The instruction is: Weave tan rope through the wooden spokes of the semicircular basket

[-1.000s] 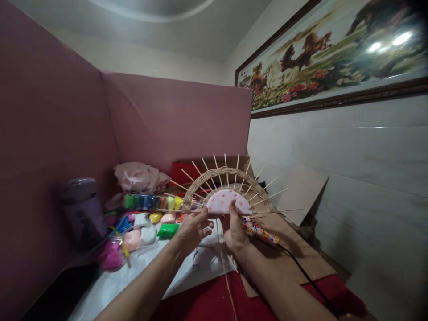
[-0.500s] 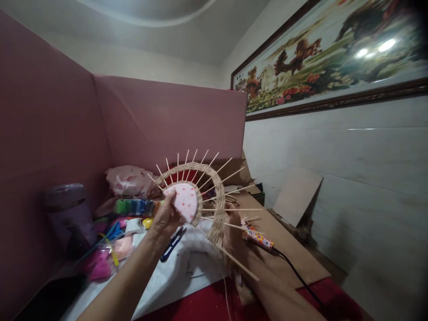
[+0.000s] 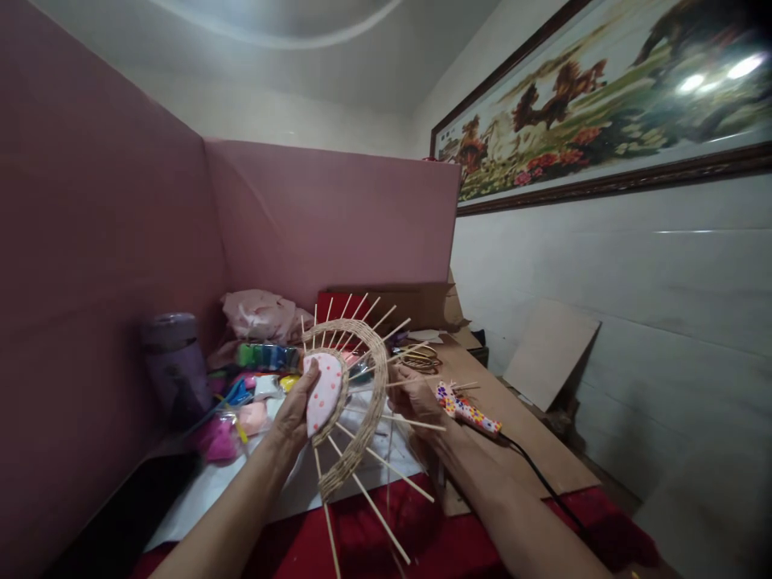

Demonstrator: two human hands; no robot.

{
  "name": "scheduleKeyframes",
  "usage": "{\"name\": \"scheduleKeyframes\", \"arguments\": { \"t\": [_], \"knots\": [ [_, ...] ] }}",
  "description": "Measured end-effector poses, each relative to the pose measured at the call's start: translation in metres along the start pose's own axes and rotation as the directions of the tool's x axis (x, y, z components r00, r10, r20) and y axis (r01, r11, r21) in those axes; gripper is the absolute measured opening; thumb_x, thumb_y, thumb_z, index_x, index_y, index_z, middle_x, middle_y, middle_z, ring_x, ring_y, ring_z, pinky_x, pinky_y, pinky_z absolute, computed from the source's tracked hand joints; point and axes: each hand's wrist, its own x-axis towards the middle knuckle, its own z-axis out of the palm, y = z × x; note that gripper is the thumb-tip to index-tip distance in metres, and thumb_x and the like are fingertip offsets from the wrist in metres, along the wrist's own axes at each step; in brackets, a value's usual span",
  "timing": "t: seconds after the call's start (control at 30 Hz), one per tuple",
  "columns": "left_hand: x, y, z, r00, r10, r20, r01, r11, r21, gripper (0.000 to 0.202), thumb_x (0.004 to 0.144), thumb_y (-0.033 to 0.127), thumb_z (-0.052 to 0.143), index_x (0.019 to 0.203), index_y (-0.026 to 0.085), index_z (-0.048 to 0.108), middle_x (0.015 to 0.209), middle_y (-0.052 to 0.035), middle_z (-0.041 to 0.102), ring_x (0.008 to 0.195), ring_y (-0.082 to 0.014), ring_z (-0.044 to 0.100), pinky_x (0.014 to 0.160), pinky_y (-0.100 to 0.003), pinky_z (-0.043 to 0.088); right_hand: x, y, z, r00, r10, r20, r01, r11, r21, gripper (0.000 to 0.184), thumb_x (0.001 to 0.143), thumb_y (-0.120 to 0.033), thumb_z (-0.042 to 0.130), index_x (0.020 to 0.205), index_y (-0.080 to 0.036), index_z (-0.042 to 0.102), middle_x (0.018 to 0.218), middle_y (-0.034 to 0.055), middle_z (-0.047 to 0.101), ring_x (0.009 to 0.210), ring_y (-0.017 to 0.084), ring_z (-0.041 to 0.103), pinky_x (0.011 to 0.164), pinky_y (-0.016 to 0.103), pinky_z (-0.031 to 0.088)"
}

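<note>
My left hand point(image 3: 295, 410) is closed on the half-round, white-and-pink dotted centre piece point(image 3: 326, 390), its thumb on the front. Thin wooden sticks point(image 3: 383, 527) fan out from this piece. A curved band of tan twine point(image 3: 379, 378) is woven across them, and its lower end hangs near the red cloth. My right hand point(image 3: 416, 398) has its fingers curled at the band's right outer edge, among the stick ends. Sticks cross in front of that hand, so its exact grip is partly hidden. A thin strand dangles below the frame.
A flower-patterned glue gun point(image 3: 467, 410) with a black cord lies on the cardboard point(image 3: 536, 434) at right. Colourful clay packets point(image 3: 253, 418) and a purple tumbler point(image 3: 176, 370) stand at left. White paper and red cloth point(image 3: 416, 515) cover the table's front. Pink panels point(image 3: 331, 209) rise behind.
The stick-and-twine frame has turned clockwise, its lower end swinging down and left. My right hand has shifted slightly up at its edge. The head view has swung a little left.
</note>
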Motion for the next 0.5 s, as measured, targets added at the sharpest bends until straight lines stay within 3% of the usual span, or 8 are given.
{"name": "scheduleKeyframes", "arguments": {
  "t": [0.1,0.2,0.37,0.5],
  "knots": [
    [-0.001,-0.001,-0.006,0.999,-0.038,0.0,0.038,0.999,-0.025,0.017,0.08,0.017,0.053,0.092,0.006,0.057,0.063,-0.0104,0.068,0.052,-0.0185,0.065,0.054,-0.03,0.056,-0.002,-0.001,0.001,1.0,0.002,-0.019,0.0,0.995,0.102,0.026,0.075,-0.041,0.06,0.067,-0.017,0.056,0.052,-0.0039,0.051,0.041,0.006,0.042,0.041,0.018,0.035],
    [0.002,-0.003,-0.01,1.0,-0.006,0.006,0.006,1.0,-0.013,0.015,0.077,0.017,0.056,0.088,0.006,0.058,0.065,-0.011,0.069,0.054,-0.0193,0.065,0.055,-0.031,0.056,-0.005,-0.005,0.002,1.0,-0.007,-0.008,0.008,0.99,0.144,0.027,0.08,-0.043,0.053,0.076,-0.017,0.06,0.075,0.002,0.062,0.066,0.012,0.058,0.061,0.024,0.046],
    [0.004,-0.002,-0.014,0.996,0.091,0.022,-0.092,0.994,0.052,0.021,0.073,0.018,0.062,0.09,0.008,0.058,0.068,-0.0105,0.069,0.055,-0.019,0.065,0.053,-0.029,0.055,-0.014,-0.009,0.003,0.999,0.018,-0.039,-0.018,1.0,-0.013,0.03,0.085,-0.031,0.05,0.111,-0.015,0.052,0.11,0.0076,0.055,0.092,0.019,0.057,0.076,0.038,0.048],
    [0.002,-0.001,-0.014,0.991,0.129,0.041,-0.131,0.99,0.05,0.023,0.072,0.019,0.063,0.093,0.009,0.058,0.071,-0.01,0.069,0.057,-0.0181,0.065,0.055,-0.028,0.055,-0.017,-0.008,0.004,0.998,0.03,-0.059,-0.033,0.998,-0.051,0.032,0.085,-0.03,0.051,0.113,-0.016,0.05,0.113,0.008,0.053,0.095,0.02,0.056,0.078,0.04,0.048]
  ]
}}
